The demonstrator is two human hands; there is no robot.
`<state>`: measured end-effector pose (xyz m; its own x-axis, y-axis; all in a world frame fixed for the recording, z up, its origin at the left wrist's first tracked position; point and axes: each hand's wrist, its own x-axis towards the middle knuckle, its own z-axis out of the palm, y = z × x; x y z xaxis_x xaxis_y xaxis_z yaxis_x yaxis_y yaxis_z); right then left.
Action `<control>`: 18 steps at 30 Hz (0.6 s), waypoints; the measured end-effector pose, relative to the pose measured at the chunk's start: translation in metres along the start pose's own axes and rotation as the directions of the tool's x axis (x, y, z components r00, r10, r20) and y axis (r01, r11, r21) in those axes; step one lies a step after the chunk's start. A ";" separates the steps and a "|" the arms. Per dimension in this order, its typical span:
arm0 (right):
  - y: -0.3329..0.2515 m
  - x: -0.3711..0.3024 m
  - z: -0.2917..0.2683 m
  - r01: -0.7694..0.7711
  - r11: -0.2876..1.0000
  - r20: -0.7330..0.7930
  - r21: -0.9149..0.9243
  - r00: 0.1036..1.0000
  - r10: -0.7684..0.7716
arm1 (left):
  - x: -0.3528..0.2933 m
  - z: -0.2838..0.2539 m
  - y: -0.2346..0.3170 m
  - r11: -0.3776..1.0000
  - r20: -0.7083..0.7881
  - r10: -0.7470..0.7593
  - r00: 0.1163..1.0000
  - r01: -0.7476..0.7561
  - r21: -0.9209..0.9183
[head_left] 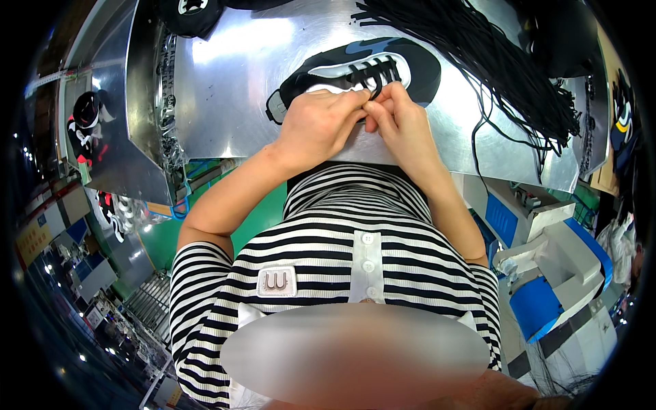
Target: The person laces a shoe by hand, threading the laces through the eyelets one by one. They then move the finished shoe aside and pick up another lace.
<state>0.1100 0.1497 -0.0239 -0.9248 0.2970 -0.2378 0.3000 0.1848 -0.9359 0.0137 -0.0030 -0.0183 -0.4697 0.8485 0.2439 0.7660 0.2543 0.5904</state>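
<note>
Shoe, black and blue with a white lining, lies on our metal desk, toe to the right and heel to the left. It sits just beyond our hands, whose fingers meet at its near side, low beside the laced opening, and hide part of that edge. Our left hand pinches a black lace that runs down from the eyelets. Our right hand comes in at the same spot with thumb and forefinger bent together; whether its tips grip the lace too, we cannot tell.

To the right, we have a loose bundle of black laces spread over the desk, some strands trailing past its near edge. At the far left corner we see a black item with a white emblem.

Below the desk on the right stands a boxy grey-and-blue unit; we cannot make out what it holds.
</note>
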 end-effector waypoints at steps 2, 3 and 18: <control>0.003 -0.003 -0.023 -0.020 0.997 0.127 -0.075 0.992 0.029 | -0.004 0.001 -0.003 0.998 0.035 -0.058 0.998 0.058 0.013; 0.003 -0.006 -0.037 -0.024 0.993 0.187 -0.116 0.981 0.045 | -0.004 -0.001 -0.003 0.995 0.053 -0.088 0.995 0.090 -0.047; 0.036 0.039 -0.025 0.242 0.932 -0.415 -0.268 0.845 -0.339 | 0.007 -0.053 -0.001 0.982 0.437 -0.050 0.898 -0.036 0.187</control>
<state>0.0909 0.1911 -0.0601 -0.7857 0.5766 0.2239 0.1184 0.4955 -0.8605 -0.0131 -0.0220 0.0234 -0.2684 0.9520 -0.1471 0.8510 0.3059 0.4269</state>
